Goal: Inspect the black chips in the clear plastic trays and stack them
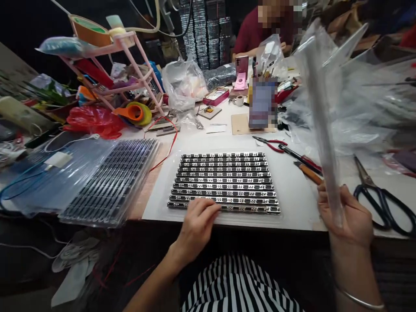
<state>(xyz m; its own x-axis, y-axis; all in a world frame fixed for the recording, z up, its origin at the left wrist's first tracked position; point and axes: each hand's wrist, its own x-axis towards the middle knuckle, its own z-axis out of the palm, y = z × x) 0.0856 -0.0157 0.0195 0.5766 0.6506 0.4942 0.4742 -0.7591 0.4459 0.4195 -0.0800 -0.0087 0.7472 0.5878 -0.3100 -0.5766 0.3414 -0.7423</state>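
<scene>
The right hand [346,214] has its thumb and fingers closed around the lower end of a clear plastic piece [320,112], blurred and standing nearly upright over the right side of the table [227,141]. The left hand [196,221] has its fingers drawn close together, tips at the nearest of the metal strips [224,186]; I can't tell whether they pinch it. Those strips lie side by side in rows in a clear tray [281,218] at the front of the table, right before the person in stripes. Just right of the tray's far end are red-handled pliers [274,144], then a wooden-handled tool [308,172], with big black-handled scissors [378,190] beyond the right hand. To the left, more strips fill a second tray [112,182], near a white adapter [59,159]. A red cord [176,138] curves between the two trays. Farther back stand a pink rack [143,78] and a phone [241,67], and across the table sits someone in a dark red shirt [249,32].
</scene>
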